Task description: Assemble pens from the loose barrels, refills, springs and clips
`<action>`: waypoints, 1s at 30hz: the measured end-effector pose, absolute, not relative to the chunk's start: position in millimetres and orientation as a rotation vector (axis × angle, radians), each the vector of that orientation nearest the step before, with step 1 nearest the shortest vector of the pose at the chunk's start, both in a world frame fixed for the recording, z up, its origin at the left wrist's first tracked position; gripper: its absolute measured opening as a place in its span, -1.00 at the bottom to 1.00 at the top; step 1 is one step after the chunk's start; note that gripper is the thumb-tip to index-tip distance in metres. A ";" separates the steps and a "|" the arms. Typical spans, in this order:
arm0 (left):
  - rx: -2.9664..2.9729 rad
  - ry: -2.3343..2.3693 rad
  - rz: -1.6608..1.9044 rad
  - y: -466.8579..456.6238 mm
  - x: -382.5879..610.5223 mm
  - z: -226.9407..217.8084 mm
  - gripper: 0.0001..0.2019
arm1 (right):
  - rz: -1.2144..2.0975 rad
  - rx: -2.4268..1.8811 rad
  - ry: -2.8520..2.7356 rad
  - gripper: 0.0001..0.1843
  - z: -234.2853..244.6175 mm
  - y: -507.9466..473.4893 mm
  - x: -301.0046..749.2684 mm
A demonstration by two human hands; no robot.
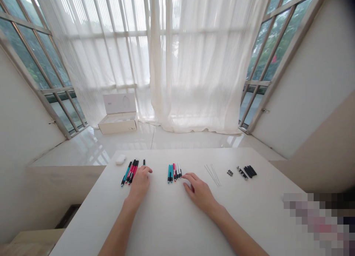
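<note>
My left hand [140, 182] rests on the white table [172, 219], fingers loosely curled, right beside a row of assembled pens [129, 171] in teal, red and black. A single short black part [144, 161] lies just beyond its fingertips. My right hand [198, 191] lies flat with fingers stretched toward a second group of pen barrels [174, 172], its fingertips almost touching them. Neither hand holds anything that I can see.
Thin pen refills [212, 174] lie right of my right hand, then small dark clips [230, 172] and black caps [248, 171]. A small white object [121, 159] sits near the table's far left corner. An open white box [118, 119] stands on the floor by the curtain.
</note>
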State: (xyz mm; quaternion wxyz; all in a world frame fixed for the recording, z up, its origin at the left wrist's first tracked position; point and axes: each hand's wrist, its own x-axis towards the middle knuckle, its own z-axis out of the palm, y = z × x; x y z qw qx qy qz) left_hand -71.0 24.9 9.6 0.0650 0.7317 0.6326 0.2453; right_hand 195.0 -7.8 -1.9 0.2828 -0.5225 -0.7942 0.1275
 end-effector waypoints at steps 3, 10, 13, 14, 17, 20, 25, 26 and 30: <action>2.191 1.858 0.792 24.6 -69.4 8.6 -0.60 | 0.340 -1.366 -2.106 -0.74 -3.6 -6.2 195.9; 2.197 1.865 0.763 21.9 -65.6 4.5 -0.56 | 0.330 -1.346 -2.076 -0.76 -4.4 -5.3 197.5; 2.173 1.928 0.791 22.3 -65.1 3.6 -0.74 | 0.317 -1.345 -2.082 -0.75 -3.7 -6.5 197.3; 2.165 1.947 0.796 22.4 -64.8 3.8 -0.79 | 0.314 -1.344 -2.086 -0.76 -3.7 -6.7 197.2; 2.152 1.988 0.760 21.4 -62.9 5.8 -0.78 | 0.313 -1.344 -2.095 -0.76 -4.1 -6.6 197.0; 2.163 2.033 0.652 19.4 -58.9 7.8 -0.66 | 0.317 -1.344 -2.093 -0.75 -4.7 -5.6 197.6; 2.238 2.080 0.495 17.5 -52.1 8.2 -0.65 | 0.351 -1.336 -2.074 -0.74 -3.4 -5.3 198.7; 2.253 2.078 0.490 17.3 -50.9 8.7 -0.67 | 0.374 -1.334 -2.065 -0.73 -2.9 -5.3 198.6; 2.364 1.878 0.669 13.6 -42.7 14.6 -0.74 | 0.539 -1.310 -1.934 -0.71 -1.5 -3.2 197.4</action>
